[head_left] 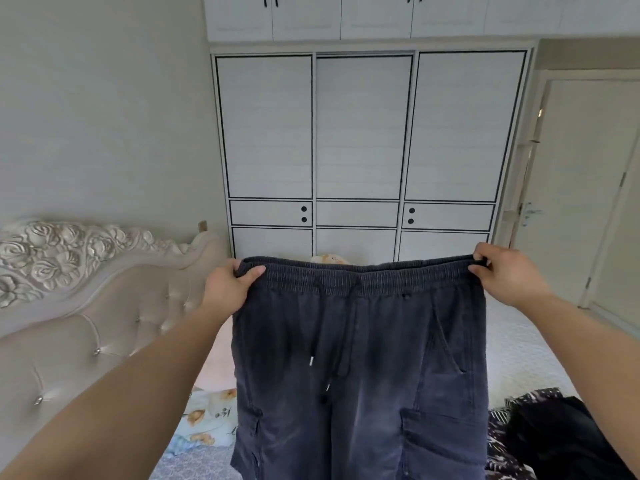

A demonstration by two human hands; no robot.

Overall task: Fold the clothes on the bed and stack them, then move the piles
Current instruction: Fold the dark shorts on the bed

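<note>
A pair of dark grey cargo trousers (360, 368) hangs spread out in front of me, waistband up, drawstring dangling at the middle. My left hand (230, 287) grips the left end of the elastic waistband, thumb over the front. At the waistband's right end, my right hand (504, 273) pinches the fabric. The trousers hang above the bed (519, 344) and hide much of it. A heap of dark and black-and-white patterned clothes (540, 431) lies on the bed at the lower right.
A tufted cream headboard (86, 306) with carved roses runs along the left. A floral pillow (204, 417) lies beside it. A white wardrobe (363, 133) stands beyond the bed, and a door (571, 188) is at the right.
</note>
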